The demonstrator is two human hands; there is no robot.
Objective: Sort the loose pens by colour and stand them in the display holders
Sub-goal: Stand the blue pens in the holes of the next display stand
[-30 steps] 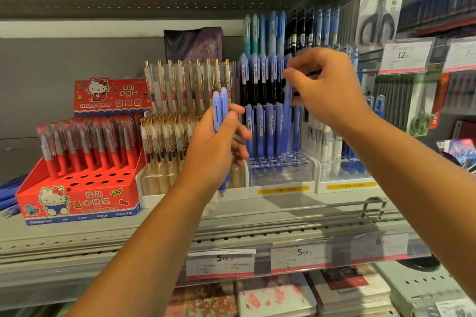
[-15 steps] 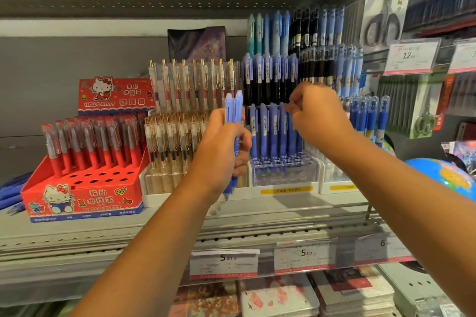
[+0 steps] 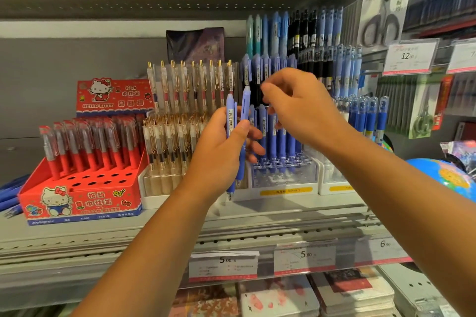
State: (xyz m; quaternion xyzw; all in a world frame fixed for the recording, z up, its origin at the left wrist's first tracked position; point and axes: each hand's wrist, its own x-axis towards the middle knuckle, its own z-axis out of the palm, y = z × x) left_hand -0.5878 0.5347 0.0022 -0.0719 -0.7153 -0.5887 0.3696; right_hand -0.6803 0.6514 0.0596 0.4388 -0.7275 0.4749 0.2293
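My left hand (image 3: 221, 154) grips two blue-violet pens (image 3: 231, 116) upright in front of the shelf, tips down, one standing higher than the other. Just right of the taller pen's top is my right hand (image 3: 301, 108), thumb and forefinger a little apart, with nothing visible between them. Behind both hands a clear tiered holder (image 3: 283, 177) has several matching blue pens (image 3: 279, 136) in its rows and free holes along its front row. My right hand hides part of the middle row.
A red Hello Kitty box (image 3: 79, 203) of red pens stands at left, next to a holder of clear gold-clip pens (image 3: 170, 136). Loose blue pens (image 3: 10, 193) lie at the far left edge. More blue pens (image 3: 371, 116), hanging scissors (image 3: 381, 26) and a globe (image 3: 443, 175) are at right.
My right hand left the holder's rows and moved left toward the pens in my left hand. My left hand still holds its two pens, one now pushed up higher.
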